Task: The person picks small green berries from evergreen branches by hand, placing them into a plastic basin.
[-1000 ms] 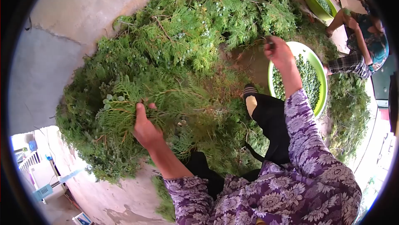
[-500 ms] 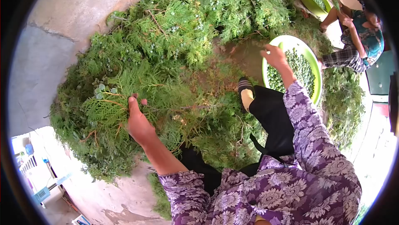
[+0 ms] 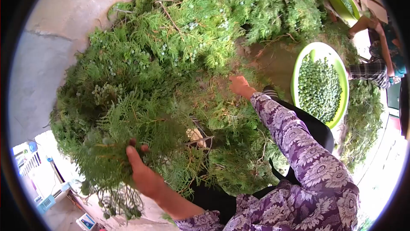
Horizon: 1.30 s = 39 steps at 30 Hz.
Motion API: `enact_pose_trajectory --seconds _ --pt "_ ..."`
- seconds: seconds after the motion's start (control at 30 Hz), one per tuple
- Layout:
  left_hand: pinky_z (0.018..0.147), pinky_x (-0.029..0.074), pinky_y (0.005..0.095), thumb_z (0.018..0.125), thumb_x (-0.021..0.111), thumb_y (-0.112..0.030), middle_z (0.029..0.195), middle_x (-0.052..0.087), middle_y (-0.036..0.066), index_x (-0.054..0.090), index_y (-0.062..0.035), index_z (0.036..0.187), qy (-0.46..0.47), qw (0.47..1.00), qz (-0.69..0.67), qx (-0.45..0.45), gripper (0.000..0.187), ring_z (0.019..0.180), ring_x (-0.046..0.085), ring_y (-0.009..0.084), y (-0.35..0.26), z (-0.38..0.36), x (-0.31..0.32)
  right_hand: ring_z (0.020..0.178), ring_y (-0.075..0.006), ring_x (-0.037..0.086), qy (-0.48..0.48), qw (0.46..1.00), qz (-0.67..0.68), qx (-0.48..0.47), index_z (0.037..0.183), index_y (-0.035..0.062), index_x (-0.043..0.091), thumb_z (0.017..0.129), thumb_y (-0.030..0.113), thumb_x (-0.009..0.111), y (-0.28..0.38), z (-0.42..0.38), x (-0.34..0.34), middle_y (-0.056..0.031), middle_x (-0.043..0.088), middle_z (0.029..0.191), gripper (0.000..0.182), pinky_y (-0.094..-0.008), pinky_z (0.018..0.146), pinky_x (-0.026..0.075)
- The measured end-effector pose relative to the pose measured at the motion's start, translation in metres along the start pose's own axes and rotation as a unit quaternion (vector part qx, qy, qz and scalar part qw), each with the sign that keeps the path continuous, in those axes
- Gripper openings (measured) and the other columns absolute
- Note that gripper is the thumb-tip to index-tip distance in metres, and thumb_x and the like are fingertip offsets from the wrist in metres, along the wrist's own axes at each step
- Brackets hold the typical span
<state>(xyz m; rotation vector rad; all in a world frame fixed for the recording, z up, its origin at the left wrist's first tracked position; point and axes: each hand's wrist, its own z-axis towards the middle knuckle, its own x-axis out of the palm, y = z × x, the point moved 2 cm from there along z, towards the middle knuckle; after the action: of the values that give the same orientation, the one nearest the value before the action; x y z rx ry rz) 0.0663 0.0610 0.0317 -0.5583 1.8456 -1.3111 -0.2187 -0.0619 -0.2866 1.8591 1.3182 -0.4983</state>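
Note:
My left hand [image 3: 145,173] is closed around a leafy green conifer branch [image 3: 124,154], its thumb on top, at lower left. Pale round cones show among the sprays near the thumb, and more hang below the hand. The woody stem [image 3: 198,140] of a cut branch points right from the foliage. My right hand [image 3: 241,86] hovers over scattered sprigs in the middle, left of a light green basin [image 3: 295,86]. Its fingers look curled but are small and blurred, so their grip cannot be made out. Many small green cones [image 3: 318,86] fill the basin.
A large heap of cut conifer branches [image 3: 171,39] spreads from the left to the top. At upper right, another person [image 3: 378,45] sits near a second green basin [image 3: 347,11] with green cones. A concrete surface [image 3: 47,77] borders the heap at left.
My right hand has moved left, from above the basin to over the sprigs. My left hand has moved slightly down with the branch. The view has shifted, so the basin appears farther right.

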Motion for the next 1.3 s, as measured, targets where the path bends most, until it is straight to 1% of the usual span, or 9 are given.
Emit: enact_pose_trajectory --seconds 0.1,0.17,0.27,0.47,0.77,0.83,1.1,1.2,1.3 --pt "0.071 0.039 0.0259 0.086 0.05 -0.03 0.084 0.06 0.005 0.058 -0.0067 0.103 -0.047 0.998 0.01 -0.029 0.03 0.074 0.051 0.0121 -0.007 -0.005 0.003 0.099 -0.0332 0.052 0.034 0.999 0.028 0.028 0.118 0.0041 0.046 0.078 0.019 0.054 0.002 0.04 0.029 -0.0224 0.052 0.11 0.044 -0.0405 0.079 0.045" --pt "0.072 0.039 0.0258 0.087 0.05 -0.029 0.086 0.059 0.005 0.058 -0.0053 0.103 -0.053 0.998 0.026 -0.014 0.03 0.074 0.051 0.0124 -0.005 -0.004 0.003 0.099 -0.0355 0.051 0.098 0.971 -0.21 -0.055 0.116 0.0037 0.047 0.077 0.013 0.054 -0.006 0.069 0.057 -0.0245 0.048 0.112 0.041 -0.0409 0.08 0.045" --pt "0.068 0.04 0.0258 0.087 0.049 -0.032 0.087 0.058 0.005 0.057 -0.0058 0.105 -0.028 0.999 0.006 0.016 0.032 0.074 0.05 0.0122 0.005 0.001 -0.001 0.097 -0.0302 0.05 -0.047 0.998 -0.032 0.017 0.109 -0.002 0.047 0.078 0.012 0.055 0.015 0.046 0.034 -0.0264 0.048 0.106 0.035 -0.0395 0.082 0.044" --pt "0.072 0.038 0.0259 0.089 0.047 -0.029 0.084 0.057 0.005 0.057 -0.0035 0.105 -0.059 0.998 0.02 -0.024 0.032 0.073 0.049 0.0122 -0.002 -0.009 0.009 0.106 -0.0324 0.047 -0.089 0.995 -0.026 0.027 0.104 0.0009 0.053 0.074 0.009 0.057 0.005 0.056 0.039 -0.0246 0.047 0.114 0.031 -0.0404 0.084 0.043" --pt "0.072 0.042 0.0273 0.085 0.054 -0.024 0.1 0.058 0.006 0.055 -0.0023 0.106 0.011 0.998 0.036 -0.049 0.031 0.073 0.054 0.0139 -0.011 -0.019 0.021 0.086 -0.0309 0.059 0.011 0.988 -0.024 0.155 0.092 0.0077 0.062 0.075 0.017 0.049 -0.017 0.013 0.029 -0.0168 0.06 0.094 0.023 -0.0406 0.073 0.048" --pt "0.071 0.043 0.0275 0.084 0.055 -0.021 0.1 0.058 0.007 0.055 -0.0023 0.106 0.036 0.998 -0.005 -0.041 0.029 0.073 0.054 0.0139 -0.012 -0.022 0.027 0.084 -0.0321 0.059 -0.003 0.994 -0.083 0.069 0.089 0.0083 0.063 0.073 0.018 0.051 -0.036 0.005 0.022 -0.016 0.061 0.091 0.022 -0.041 0.071 0.048" --pt "0.064 0.043 0.0255 0.08 0.06 -0.02 0.094 0.06 0.006 0.054 -0.0026 0.108 0.221 0.961 -0.122 -0.112 0.034 0.075 0.055 0.0133 0.0 -0.027 0.038 0.08 -0.0346 0.057 -0.259 0.952 -0.127 -0.103 0.076 0.0086 0.06 0.066 0.014 0.054 -0.057 -0.097 -0.151 -0.0187 0.058 0.08 0.013 -0.0419 0.069 0.047" --pt "0.067 0.042 0.0277 0.08 0.059 -0.025 0.094 0.06 0.004 0.055 -0.0039 0.108 0.315 0.922 -0.008 -0.223 0.035 0.079 0.053 0.0137 -0.043 -0.044 0.031 0.082 -0.0333 0.057 -0.318 0.937 -0.129 -0.067 0.076 0.0086 0.062 0.066 0.014 0.054 -0.078 -0.16 -0.213 -0.0189 0.059 0.081 0.014 -0.0411 0.069 0.047" --pt "0.07 0.042 0.0277 0.079 0.059 -0.034 0.097 0.059 0.004 0.055 -0.0046 0.107 0.351 0.913 -0.174 -0.115 0.04 0.078 0.051 0.0135 -0.031 -0.053 0.042 0.079 -0.0271 0.059 -0.255 0.93 -0.253 0.08 0.078 0.0007 0.063 0.066 0.017 0.058 -0.118 -0.195 -0.23 -0.0166 0.061 0.083 0.021 -0.0365 0.067 0.047"
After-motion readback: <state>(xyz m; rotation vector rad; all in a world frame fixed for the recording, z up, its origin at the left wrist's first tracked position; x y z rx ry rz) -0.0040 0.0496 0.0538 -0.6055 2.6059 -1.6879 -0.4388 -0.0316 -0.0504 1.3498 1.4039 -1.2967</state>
